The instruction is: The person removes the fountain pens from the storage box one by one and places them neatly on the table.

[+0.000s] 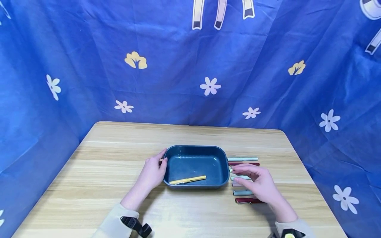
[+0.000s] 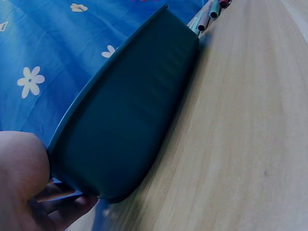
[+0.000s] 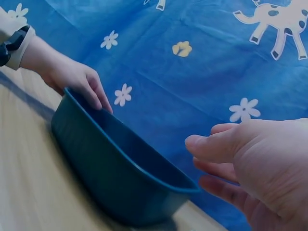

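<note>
A dark teal plastic box (image 1: 193, 163) stands on the wooden table, with a yellow pen (image 1: 190, 179) lying in it along the near wall. My left hand (image 1: 152, 172) grips the box's left end, thumb at the rim and fingers against the outside wall. Just beyond the right end, my right hand (image 1: 259, 185) hovers over a row of pens, its fingers loosely bent and apart, holding nothing visible. That row includes a pale blue pen (image 1: 242, 159), a grey-blue pen (image 1: 241, 193) and a dark red pen (image 1: 246, 200). The hand partly covers the middle ones.
Light wood-grain table (image 1: 119, 142) surrounds the box on every side. A blue cloth (image 1: 172, 72) with white flowers and yellow shapes hangs behind the table and at both sides. Black straps with small devices sit on both wrists.
</note>
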Demonstrator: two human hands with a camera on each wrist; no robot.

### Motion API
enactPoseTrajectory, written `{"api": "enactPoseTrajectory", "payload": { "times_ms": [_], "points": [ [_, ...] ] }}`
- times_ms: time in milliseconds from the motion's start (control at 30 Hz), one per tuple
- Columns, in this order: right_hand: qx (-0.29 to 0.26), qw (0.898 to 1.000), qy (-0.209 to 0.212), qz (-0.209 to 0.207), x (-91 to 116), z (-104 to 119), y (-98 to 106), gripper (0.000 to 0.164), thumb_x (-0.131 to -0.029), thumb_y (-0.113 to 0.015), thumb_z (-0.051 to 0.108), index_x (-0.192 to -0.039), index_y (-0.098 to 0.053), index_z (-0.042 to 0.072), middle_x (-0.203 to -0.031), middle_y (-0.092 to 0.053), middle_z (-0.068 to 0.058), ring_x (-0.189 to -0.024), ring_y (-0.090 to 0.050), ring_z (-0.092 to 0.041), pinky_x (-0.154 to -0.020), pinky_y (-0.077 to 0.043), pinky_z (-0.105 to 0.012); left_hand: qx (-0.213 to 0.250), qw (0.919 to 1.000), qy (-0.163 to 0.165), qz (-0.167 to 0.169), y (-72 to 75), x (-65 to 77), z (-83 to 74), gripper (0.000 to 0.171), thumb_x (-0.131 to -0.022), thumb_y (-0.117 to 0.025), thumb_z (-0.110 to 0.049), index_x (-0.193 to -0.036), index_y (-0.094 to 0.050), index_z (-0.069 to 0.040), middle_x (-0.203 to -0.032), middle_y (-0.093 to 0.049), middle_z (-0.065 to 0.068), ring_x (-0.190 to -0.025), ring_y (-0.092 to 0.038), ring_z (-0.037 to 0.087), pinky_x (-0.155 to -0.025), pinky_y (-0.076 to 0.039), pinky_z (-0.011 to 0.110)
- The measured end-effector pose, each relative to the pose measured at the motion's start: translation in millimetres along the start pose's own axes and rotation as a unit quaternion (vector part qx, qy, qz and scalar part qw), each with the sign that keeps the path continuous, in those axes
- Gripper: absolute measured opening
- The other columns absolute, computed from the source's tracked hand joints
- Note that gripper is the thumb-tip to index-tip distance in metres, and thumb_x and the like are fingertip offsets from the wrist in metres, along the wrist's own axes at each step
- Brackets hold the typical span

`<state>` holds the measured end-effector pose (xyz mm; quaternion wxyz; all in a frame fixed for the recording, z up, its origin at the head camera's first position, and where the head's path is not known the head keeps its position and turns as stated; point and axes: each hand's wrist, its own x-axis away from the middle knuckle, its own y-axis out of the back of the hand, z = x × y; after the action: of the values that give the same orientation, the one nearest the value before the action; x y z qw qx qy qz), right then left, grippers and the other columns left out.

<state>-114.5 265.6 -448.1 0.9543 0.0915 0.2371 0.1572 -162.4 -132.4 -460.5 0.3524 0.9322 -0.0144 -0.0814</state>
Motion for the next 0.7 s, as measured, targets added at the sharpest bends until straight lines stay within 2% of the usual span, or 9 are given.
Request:
{"api": "enactPoseTrajectory", "payload": {
  "times_ms": [133, 267, 433, 533, 600, 700],
  "points": [
    [-0.015, 1.0, 0.001, 0.001, -15, -2, -10, 0.032, -0.087, -0.077, -0.017, -0.117, -0.074, -0.011, -0.118, -0.071, -0.032, -0.114, -0.072, -0.03, -0.099, -0.058, -0.039, -0.001, 1.0, 0.002, 0.0, 0.2, 0.5, 0.2, 0.049, -0.109, -0.054, -0.014, -0.155, -0.049, 0.004, -0.143, -0.058, 0.03, -0.121, -0.067, 0.039, -0.101, -0.056, 0.052],
    [-0.02, 1.0, -0.021, 0.001, -28, -2, -20, 0.03, -0.089, -0.079, -0.011, -0.119, -0.075, -0.008, -0.12, -0.073, -0.026, -0.115, -0.072, -0.03, -0.101, -0.057, -0.038, 0.0, 1.0, 0.001, -0.002, -0.3, 0.3, 0.7, 0.049, -0.109, -0.055, -0.014, -0.155, -0.049, 0.004, -0.143, -0.058, 0.03, -0.121, -0.068, 0.039, -0.101, -0.055, 0.052],
    [-0.013, 0.999, -0.038, 0.014, -42, -4, -32, 0.03, -0.091, -0.08, -0.006, -0.12, -0.076, -0.003, -0.121, -0.075, -0.016, -0.112, -0.071, -0.041, -0.099, -0.058, -0.043, -0.001, 1.0, -0.003, -0.004, -0.3, 0.0, 1.0, 0.049, -0.109, -0.055, -0.014, -0.154, -0.05, 0.004, -0.142, -0.059, 0.03, -0.12, -0.068, 0.039, -0.102, -0.055, 0.053],
    [-0.007, 0.999, -0.047, 0.021, -50, -7, -38, 0.031, -0.091, -0.081, -0.003, -0.122, -0.076, -0.002, -0.122, -0.076, -0.012, -0.112, -0.071, -0.043, -0.099, -0.058, -0.041, -0.001, 1.0, -0.004, -0.004, -0.5, -0.2, 1.6, 0.049, -0.109, -0.055, -0.014, -0.154, -0.05, 0.004, -0.141, -0.06, 0.03, -0.12, -0.068, 0.039, -0.102, -0.055, 0.053],
    [-0.004, 0.998, -0.056, 0.022, -54, -9, -41, 0.031, -0.092, -0.081, -0.001, -0.122, -0.076, -0.002, -0.122, -0.075, -0.013, -0.113, -0.071, -0.041, -0.1, -0.058, -0.039, -0.001, 1.0, -0.004, -0.004, -0.7, -0.1, 2.0, 0.049, -0.109, -0.055, -0.014, -0.154, -0.05, 0.004, -0.141, -0.06, 0.03, -0.12, -0.068, 0.039, -0.102, -0.055, 0.053],
    [-0.014, 0.997, -0.066, 0.025, -60, -11, -46, 0.031, -0.092, -0.081, 0.0, -0.123, -0.075, -0.003, -0.124, -0.073, -0.02, -0.114, -0.069, -0.045, -0.1, -0.057, -0.036, -0.001, 1.0, -0.005, -0.006, -0.6, 0.3, 1.8, 0.049, -0.109, -0.055, -0.013, -0.154, -0.051, 0.004, -0.14, -0.06, 0.031, -0.119, -0.068, 0.039, -0.102, -0.055, 0.054]
  ]
}}
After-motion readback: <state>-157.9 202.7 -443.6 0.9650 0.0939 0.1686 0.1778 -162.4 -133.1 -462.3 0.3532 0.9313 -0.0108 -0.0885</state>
